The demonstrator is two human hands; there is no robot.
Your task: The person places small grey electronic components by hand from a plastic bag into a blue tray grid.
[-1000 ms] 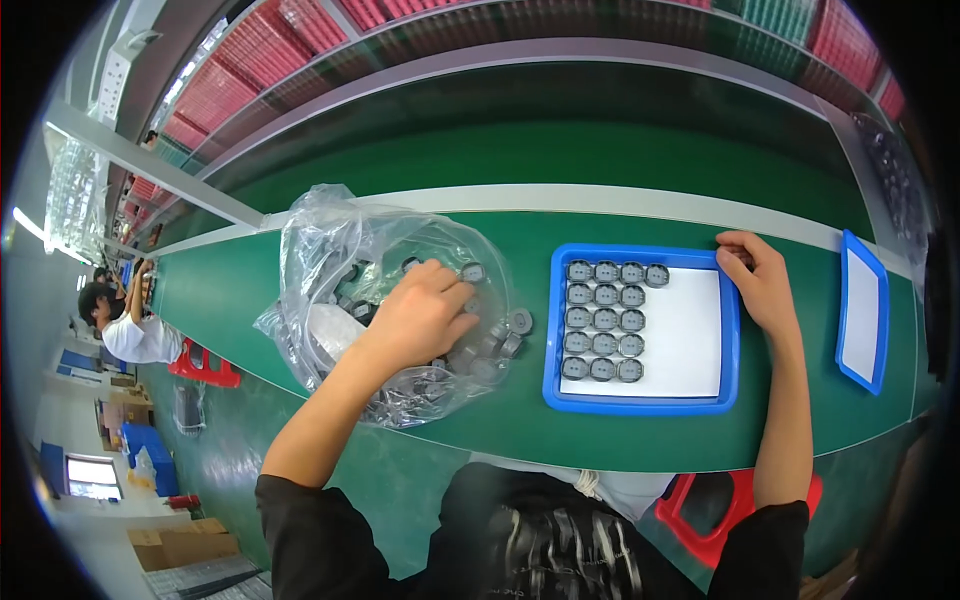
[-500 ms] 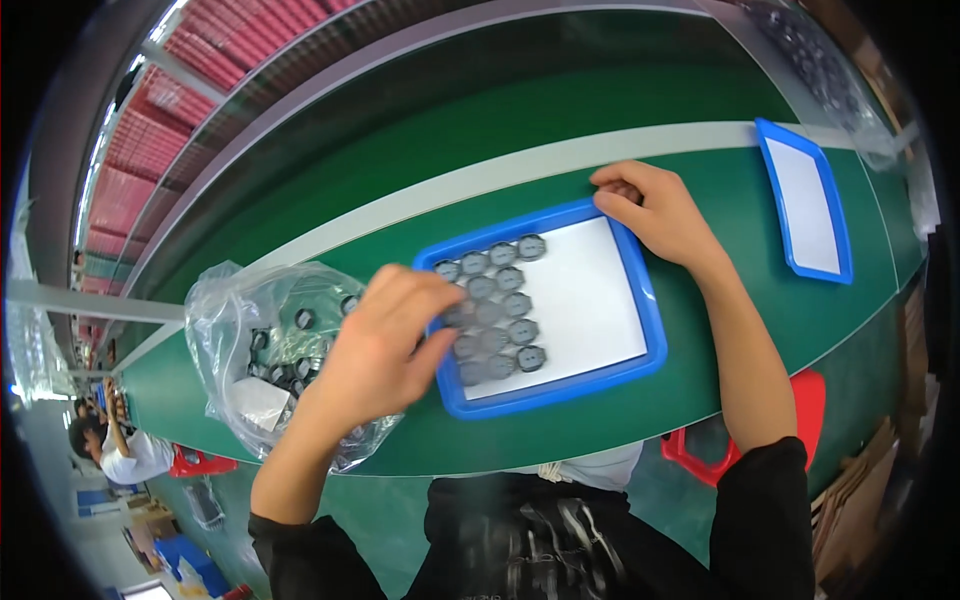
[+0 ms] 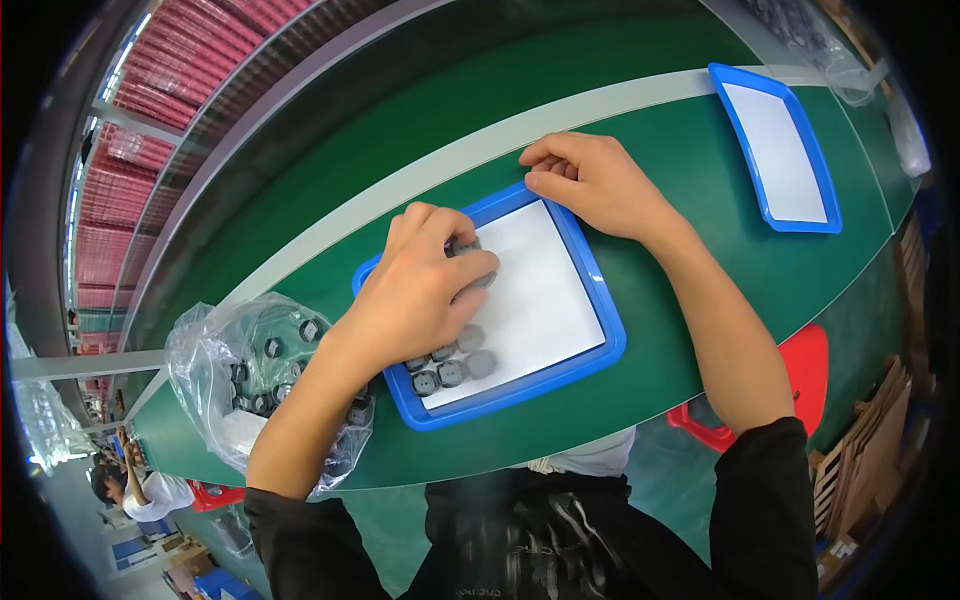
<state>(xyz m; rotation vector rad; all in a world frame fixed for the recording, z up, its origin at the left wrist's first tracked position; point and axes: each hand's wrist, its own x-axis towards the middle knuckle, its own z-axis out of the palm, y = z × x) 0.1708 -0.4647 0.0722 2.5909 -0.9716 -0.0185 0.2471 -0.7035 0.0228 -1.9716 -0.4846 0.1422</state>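
My left hand reaches over a blue tray lined with white. Its thumb and fingers close around a dark grey round cap at the tray's far left part; the fingers partly hide it. More grey round caps lie in rows along the tray's left side, several covered by the hand and some blurred. My right hand rests at the tray's far right corner, thumb at the rim and fingers curled inward. What those curled fingers hold, if anything, is hidden.
Left of the tray, a clear plastic bag holds loose dark caps. A second blue tray with a white lining lies at the far right of the green table. A red stool stands by the near edge. Another person sits far left.
My left hand has shifted from the tray's left edge to the caps in its far part. My right hand stays at the tray's far right corner. The whole view has shifted.
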